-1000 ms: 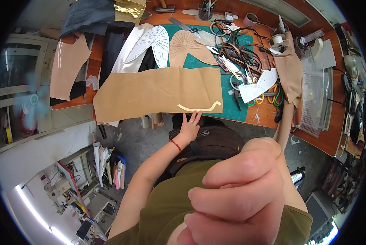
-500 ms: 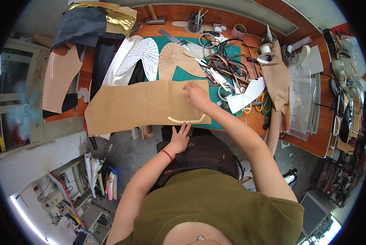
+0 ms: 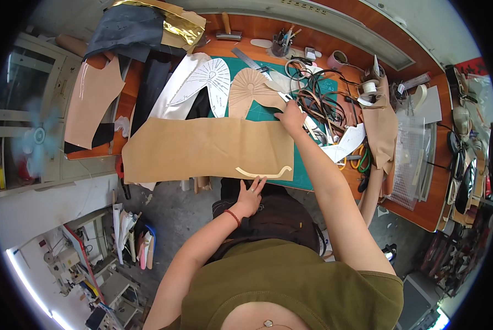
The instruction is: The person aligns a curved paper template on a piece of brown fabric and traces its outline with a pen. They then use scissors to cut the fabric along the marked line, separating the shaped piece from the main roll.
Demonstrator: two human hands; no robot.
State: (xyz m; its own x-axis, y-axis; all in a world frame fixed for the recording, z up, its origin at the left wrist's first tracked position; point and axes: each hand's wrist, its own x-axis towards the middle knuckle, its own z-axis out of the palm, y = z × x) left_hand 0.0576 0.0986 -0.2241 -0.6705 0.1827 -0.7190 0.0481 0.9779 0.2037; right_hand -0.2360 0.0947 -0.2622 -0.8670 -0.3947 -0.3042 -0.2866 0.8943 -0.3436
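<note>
A large tan leather sheet (image 3: 202,146) lies across the near part of the green cutting mat (image 3: 304,170). Near its lower right corner rests a narrow pale strip (image 3: 252,173), bent in a curve with its right end turned up. My left hand (image 3: 249,199) is open, its fingertips on the sheet's near edge just below the strip. Beyond the sheet's upper right corner, my right hand (image 3: 292,118) reaches over the mat, thumb and fingers apart, beside loose tools and the tan butterfly-shaped piece (image 3: 246,88). Nothing shows in its grasp, though the palm is hidden.
A white marked pattern (image 3: 205,82) lies left of the butterfly-shaped piece. Dark cords (image 3: 326,104) and tape rolls crowd the right, with green-handled scissors (image 3: 365,159) nearer. A pen holder (image 3: 281,47) stands at the back. Leather pieces (image 3: 92,104) hang over the left side.
My right hand has moved off the sheet, up to the tools beyond it. The strip's right end, formerly along the sheet's right edge, now curls. My left hand stays at the near edge.
</note>
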